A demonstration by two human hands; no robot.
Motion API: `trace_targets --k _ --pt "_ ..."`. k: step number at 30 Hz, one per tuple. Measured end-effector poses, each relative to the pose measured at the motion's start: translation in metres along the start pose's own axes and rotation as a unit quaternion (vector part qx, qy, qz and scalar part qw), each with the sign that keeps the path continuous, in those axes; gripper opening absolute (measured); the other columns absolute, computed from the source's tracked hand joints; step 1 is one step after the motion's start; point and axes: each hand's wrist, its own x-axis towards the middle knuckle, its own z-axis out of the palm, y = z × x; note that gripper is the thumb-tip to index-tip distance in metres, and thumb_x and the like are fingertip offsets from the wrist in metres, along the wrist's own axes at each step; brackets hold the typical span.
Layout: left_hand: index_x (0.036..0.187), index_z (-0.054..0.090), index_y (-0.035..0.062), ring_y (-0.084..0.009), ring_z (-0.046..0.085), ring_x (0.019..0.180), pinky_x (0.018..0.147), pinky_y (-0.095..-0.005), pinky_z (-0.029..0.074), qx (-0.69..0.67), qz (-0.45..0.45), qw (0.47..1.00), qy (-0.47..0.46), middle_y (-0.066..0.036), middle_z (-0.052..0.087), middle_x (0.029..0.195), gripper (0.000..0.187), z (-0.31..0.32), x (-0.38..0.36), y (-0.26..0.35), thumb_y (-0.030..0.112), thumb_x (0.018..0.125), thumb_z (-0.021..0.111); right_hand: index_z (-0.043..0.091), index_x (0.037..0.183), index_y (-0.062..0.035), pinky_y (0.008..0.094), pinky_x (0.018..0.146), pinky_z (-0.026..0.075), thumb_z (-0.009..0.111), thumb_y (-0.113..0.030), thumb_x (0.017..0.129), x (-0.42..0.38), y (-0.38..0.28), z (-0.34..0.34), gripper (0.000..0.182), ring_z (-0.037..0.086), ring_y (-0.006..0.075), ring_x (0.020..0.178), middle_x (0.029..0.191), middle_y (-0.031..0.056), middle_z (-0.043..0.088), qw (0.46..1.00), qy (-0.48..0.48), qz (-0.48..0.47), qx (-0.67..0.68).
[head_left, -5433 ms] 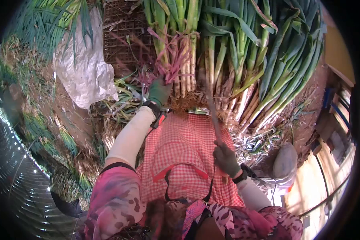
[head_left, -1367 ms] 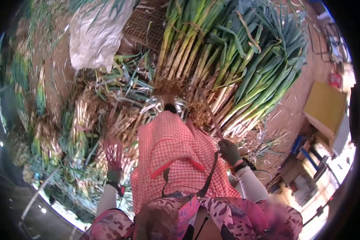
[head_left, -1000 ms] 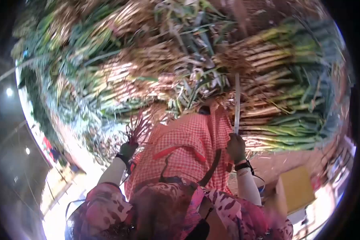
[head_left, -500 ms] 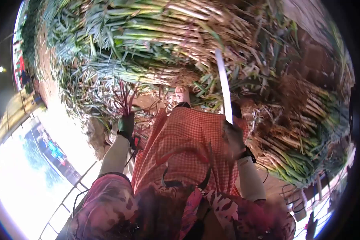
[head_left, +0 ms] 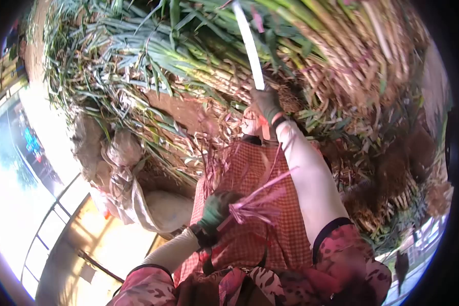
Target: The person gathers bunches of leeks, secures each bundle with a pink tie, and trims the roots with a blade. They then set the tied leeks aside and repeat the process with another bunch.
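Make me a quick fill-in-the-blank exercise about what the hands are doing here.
1. The left hand holds pink strips and wears a green ____.
2. The right hand, gripping a long, narrow tool, sits ____ in the picture than the left.
3. The apron has a ____ pattern.

Missing words: glove; higher; checked.

On our brown floor we have green-topped stalks lying in heaps, leafy scraps strewn between them
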Motion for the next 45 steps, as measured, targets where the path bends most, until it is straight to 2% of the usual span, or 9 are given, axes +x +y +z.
trace_targets --k 2,3,6,7,16,28,41,43,45 --pt "0.097 0.063 0.0107 -0.0319 0.06 0.083 0.074 -0.0416 0.047 -0.064 0.004 0.998 0.001 -0.012 0.064 0.092 0.028 -0.017 0.009 0.001 0.011 0.069 0.063 0.062 0.082 -0.0056 0.0285 0.04 0.036 0.066 -0.012 0.078 0.06 0.037 0.028 0.008 0.05 0.0101 0.047 0.063 0.0011 0.057 0.987 0.082 -0.123 -0.06" --pt "0.096 0.062 0.0105 -0.0319 0.06 0.083 0.074 -0.0417 0.047 -0.056 0.006 0.998 0.005 -0.012 0.064 0.091 0.028 -0.017 0.01 -0.007 0.012 0.069 0.063 0.061 0.079 -0.0048 0.0308 0.04 0.038 0.066 -0.008 0.077 0.055 0.021 0.033 0.006 0.051 0.0131 0.047 0.061 0.0019 0.057 0.996 0.062 0.017 -0.054" --pt "0.097 0.062 0.0101 -0.0331 0.06 0.085 0.075 -0.0422 0.047 -0.034 -0.006 0.999 -0.037 -0.012 0.064 0.089 0.032 -0.012 0.003 -0.028 0.015 0.066 0.064 0.053 0.087 -0.0015 0.0362 0.042 0.045 0.069 -0.011 0.068 0.09 0.027 0.05 0.027 0.056 0.023 0.05 0.066 0.0113 0.058 0.988 0.1 0.099 0.055" --pt "0.098 0.062 0.0104 -0.033 0.06 0.087 0.076 -0.0424 0.046 -0.049 -0.02 0.998 -0.036 -0.013 0.064 0.091 0.034 -0.01 0.001 -0.029 0.017 0.064 0.065 0.052 0.087 -0.0013 0.0351 0.04 0.043 0.068 -0.01 0.068 0.094 0.032 0.053 0.026 0.052 0.0223 0.044 0.07 0.0125 0.057 0.995 0.078 0.016 0.061" --pt "0.103 0.059 0.0104 -0.0321 0.058 0.094 0.082 -0.0426 0.043 -0.042 -0.051 0.997 -0.046 -0.013 0.061 0.098 0.049 0.001 -0.008 -0.024 0.026 0.057 0.068 0.065 0.095 0.0015 0.029 0.063 0.049 0.069 -0.017 0.076 0.121 0.043 0.036 0.027 0.059 0.0176 0.065 0.084 0.0076 0.064 0.974 -0.061 0.061 0.207" --pt "0.101 0.06 0.0127 -0.0297 0.057 0.09 0.079 -0.0413 0.043 -0.04 -0.053 0.998 -0.005 -0.008 0.061 0.097 0.05 0.022 -0.009 -0.015 0.021 0.052 0.067 0.067 0.092 -0.0018 0.0295 0.058 0.05 0.067 -0.024 0.079 0.085 0.04 0.044 0.025 0.059 0.0167 0.062 0.079 0.0046 0.064 0.955 -0.15 0.072 0.244" --pt "0.103 0.06 0.0102 -0.0325 0.057 0.091 0.08 -0.0416 0.045 -0.034 -0.056 0.998 -0.004 -0.011 0.062 0.095 0.042 0.037 0.0 0.006 0.011 0.061 0.064 0.056 0.077 -0.0106 0.026 0.046 0.04 0.071 -0.022 0.073 0.018 0.021 0.014 0.019 0.045 0.0112 0.05 0.066 -0.0018 0.05 0.953 -0.169 0.151 0.202" --pt "0.103 0.06 0.0095 -0.0337 0.057 0.088 0.079 -0.0423 0.046 -0.063 -0.023 0.997 0.05 -0.011 0.062 0.092 0.039 0.049 -0.003 -0.007 0.008 0.063 0.062 0.056 0.078 -0.0108 0.0269 0.053 0.042 0.07 -0.022 0.075 -0.016 0.019 0.011 0.018 0.048 0.0118 0.057 0.068 -0.0012 0.05 0.952 -0.152 0.126 0.234" --pt "0.097 0.059 0.0076 -0.0272 0.057 0.079 0.072 -0.0367 0.046 -0.197 -0.144 0.962 0.123 -0.007 0.06 0.085 0.021 0.052 -0.008 -0.026 0.012 0.077 0.06 0.051 0.071 -0.0133 0.0275 0.054 0.037 0.062 -0.024 0.082 -0.074 -0.01 -0.01 0.019 0.043 0.009 0.06 0.064 -0.0025 0.042 0.987 -0.156 -0.024 0.036"
